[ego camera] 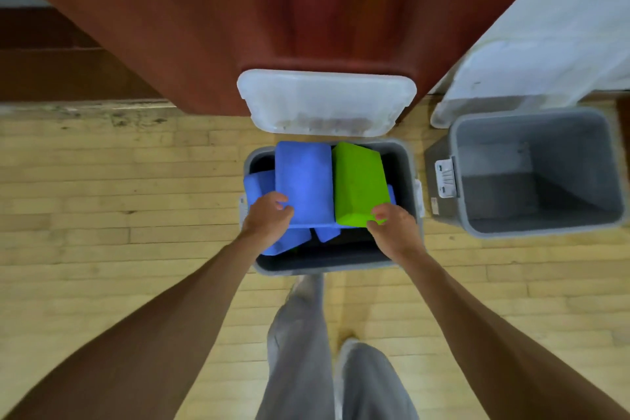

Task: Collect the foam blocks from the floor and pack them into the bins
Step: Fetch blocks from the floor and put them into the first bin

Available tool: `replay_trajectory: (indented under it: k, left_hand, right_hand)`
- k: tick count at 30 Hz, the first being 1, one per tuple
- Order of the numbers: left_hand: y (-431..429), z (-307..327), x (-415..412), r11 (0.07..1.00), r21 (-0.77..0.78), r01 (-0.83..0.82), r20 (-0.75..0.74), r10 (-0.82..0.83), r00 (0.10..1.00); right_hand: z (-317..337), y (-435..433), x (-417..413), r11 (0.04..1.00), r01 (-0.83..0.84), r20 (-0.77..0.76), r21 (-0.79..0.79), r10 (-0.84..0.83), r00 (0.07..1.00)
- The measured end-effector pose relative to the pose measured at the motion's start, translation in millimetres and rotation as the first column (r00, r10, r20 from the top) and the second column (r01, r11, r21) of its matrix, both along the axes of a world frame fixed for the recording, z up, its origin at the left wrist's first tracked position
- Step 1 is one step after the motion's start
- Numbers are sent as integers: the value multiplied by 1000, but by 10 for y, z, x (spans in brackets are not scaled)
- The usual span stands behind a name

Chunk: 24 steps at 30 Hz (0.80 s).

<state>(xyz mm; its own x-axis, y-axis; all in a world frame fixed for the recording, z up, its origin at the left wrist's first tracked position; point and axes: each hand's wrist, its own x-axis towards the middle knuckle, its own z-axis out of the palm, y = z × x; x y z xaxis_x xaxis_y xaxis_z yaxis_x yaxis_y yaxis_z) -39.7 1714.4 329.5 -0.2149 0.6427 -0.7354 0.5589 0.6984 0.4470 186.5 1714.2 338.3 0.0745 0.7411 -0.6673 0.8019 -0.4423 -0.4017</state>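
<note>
Left hand (269, 215) grips a smooth rectangular blue foam block (303, 181), right hand (392, 222) a green foam block (359, 182), over the grey plastic bin (327, 266); lower blocks partly hidden.

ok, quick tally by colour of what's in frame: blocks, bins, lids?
Green foam block: 1
Blue foam blocks: at least 3; those underneath are partly hidden
Grey bins: 2, the packed bin and the other bin
Translucent lids: 2, the centre lid and the side lid
Total: at least 8
</note>
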Motion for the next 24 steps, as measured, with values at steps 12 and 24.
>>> replay_trajectory:
  k: [12,24]
  left_hand:
    - [-2183,2353,237,974,219,-58,74,43,996]
    - [-6447,2530,-113,501,123,-857,227,826,515]
  right_hand:
    - [2239,-1676,148,944,-316,-178,100,329,927]
    - [2477,-4066,-897,588,-806,-153,-69,792,591]
